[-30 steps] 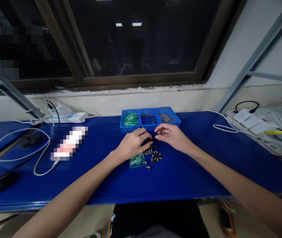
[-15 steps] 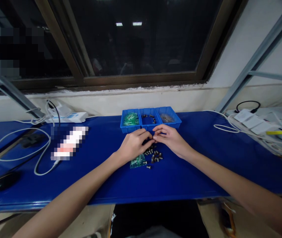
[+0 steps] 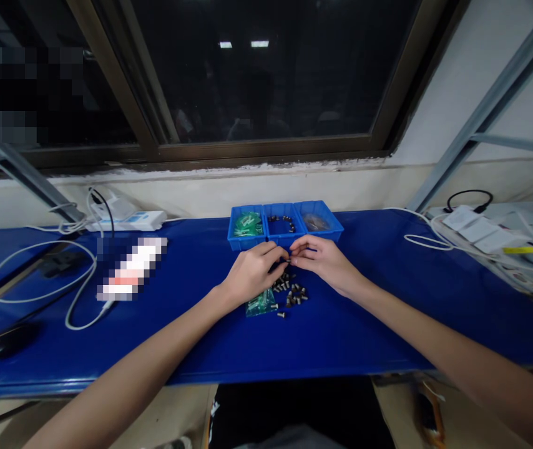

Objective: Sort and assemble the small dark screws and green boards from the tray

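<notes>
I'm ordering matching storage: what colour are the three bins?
The bins are blue; see head view.

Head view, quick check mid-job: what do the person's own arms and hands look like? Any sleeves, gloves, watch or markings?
The left hand and right hand wear no gloves. No sleeve, watch, bracelet or clear marking shows on the left forearm or right forearm. Parts of both hands are hidden, so rings can't be ruled out.

The scene is dim, two white reflections (image 3: 259,43) glare in the window (image 3: 332,81), and edges look stretched.
</notes>
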Available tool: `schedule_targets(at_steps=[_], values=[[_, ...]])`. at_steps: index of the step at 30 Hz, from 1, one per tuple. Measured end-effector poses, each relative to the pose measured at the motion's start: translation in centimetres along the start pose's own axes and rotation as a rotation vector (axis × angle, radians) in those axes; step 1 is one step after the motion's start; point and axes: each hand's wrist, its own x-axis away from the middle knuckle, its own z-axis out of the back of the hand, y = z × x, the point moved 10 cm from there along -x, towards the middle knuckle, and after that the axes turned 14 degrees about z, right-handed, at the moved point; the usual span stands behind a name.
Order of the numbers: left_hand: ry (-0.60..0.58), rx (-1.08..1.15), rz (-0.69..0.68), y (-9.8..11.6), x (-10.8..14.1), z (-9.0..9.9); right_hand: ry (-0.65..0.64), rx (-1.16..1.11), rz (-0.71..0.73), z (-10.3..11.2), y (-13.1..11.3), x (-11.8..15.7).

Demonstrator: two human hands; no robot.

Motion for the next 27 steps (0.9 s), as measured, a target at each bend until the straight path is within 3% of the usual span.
schedule_targets(at_steps=[14,27], values=[[0.042,0.002,-0.007,0.11,0.14,0.34,-0.082,0.085,0.075,-0.47,-0.17,-0.11],[0.063,-0.033,-0.010,0.01,0.03,0.40,-0.073,0.111,0.088,-0.28,-0.51,-0.17]])
